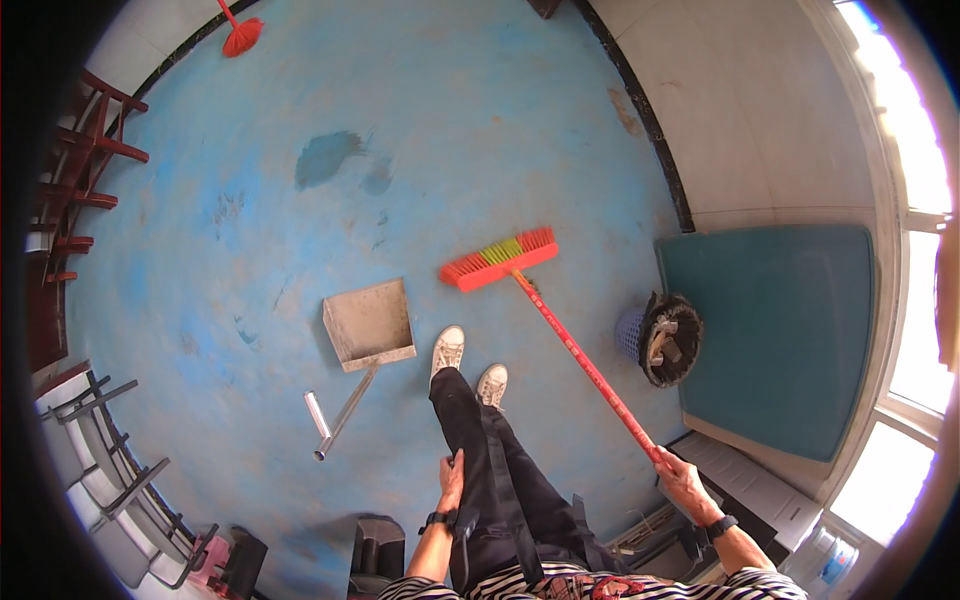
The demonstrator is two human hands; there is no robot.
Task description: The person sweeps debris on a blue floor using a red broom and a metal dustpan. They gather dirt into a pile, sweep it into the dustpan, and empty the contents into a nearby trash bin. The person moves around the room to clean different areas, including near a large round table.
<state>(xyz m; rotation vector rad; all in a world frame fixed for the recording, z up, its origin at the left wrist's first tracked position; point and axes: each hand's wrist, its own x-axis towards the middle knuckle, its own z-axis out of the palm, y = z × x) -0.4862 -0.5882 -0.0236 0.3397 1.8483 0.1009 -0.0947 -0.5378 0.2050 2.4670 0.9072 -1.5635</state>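
My right hand [684, 484] is closed around the upper end of the red handle of a push broom [590, 370]. The broom's wide red head [505, 262], with red and yellow-green bristles, rests on the floor ahead of my feet, tilted up to the right. My left hand [451, 484] hangs beside my dark trouser leg and touches it, its fingers loosely extended and partly hidden, with nothing seen in them. Left of my white shoes lies a grey metal dustpan [370, 322], its tube handle pointing back toward me. A short shiny tube [317, 412] is by that handle.
A lined wastebasket [630, 332] with rubbish stands at right, before a green board [780, 330] leaning on the wall. Red wooden chairs [90, 170] and grey metal-framed chairs [110, 470] line the left. Another red broom [242, 38] is far left. A grey cabinet [750, 490] is near right.
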